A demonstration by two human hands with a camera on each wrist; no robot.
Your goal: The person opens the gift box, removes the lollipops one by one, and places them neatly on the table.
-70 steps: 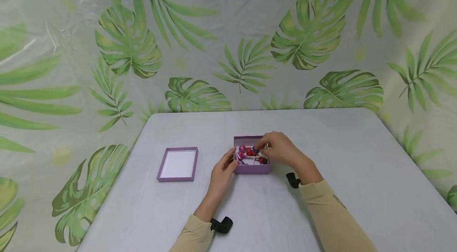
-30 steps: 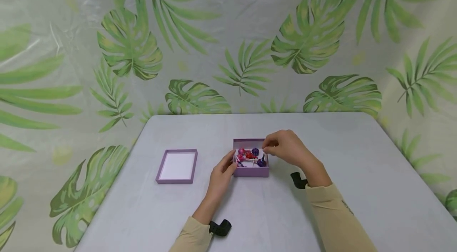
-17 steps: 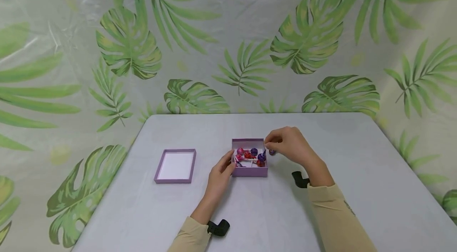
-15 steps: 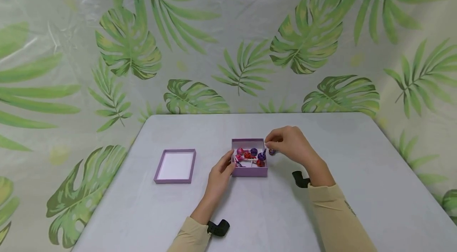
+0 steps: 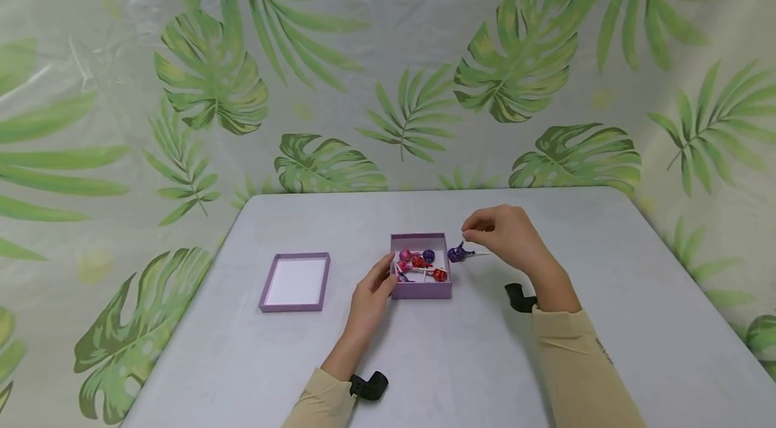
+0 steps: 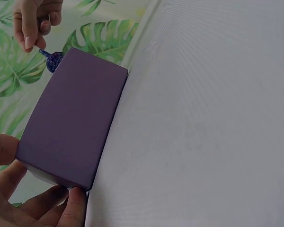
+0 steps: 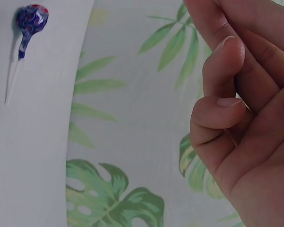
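My left hand (image 5: 371, 293) holds the left side of a purple open box (image 5: 421, 290), its fingers (image 6: 71, 208) against the wall. Inside the box lie several wrapped lollipops (image 5: 418, 262), pink, red and purple, with white sticks. My right hand (image 5: 506, 236) is just right of the box and pinches a purple lollipop (image 6: 54, 61) by its stick, head hanging down. Beneath it, a blue-purple lollipop (image 7: 32, 20) lies on the table; in the head view the two overlap. The held lollipop is out of sight in the right wrist view.
A purple-rimmed box lid (image 5: 295, 307), white inside, lies left of the box on the white table (image 5: 448, 360). Behind the table hangs a leaf-patterned cloth (image 5: 339, 91). Each wrist wears a black camera mount.
My right hand has lifted a purple lollipop from the box and moved it right, past the right wall. The lollipop on the table shows more. The left hand stays at the box.
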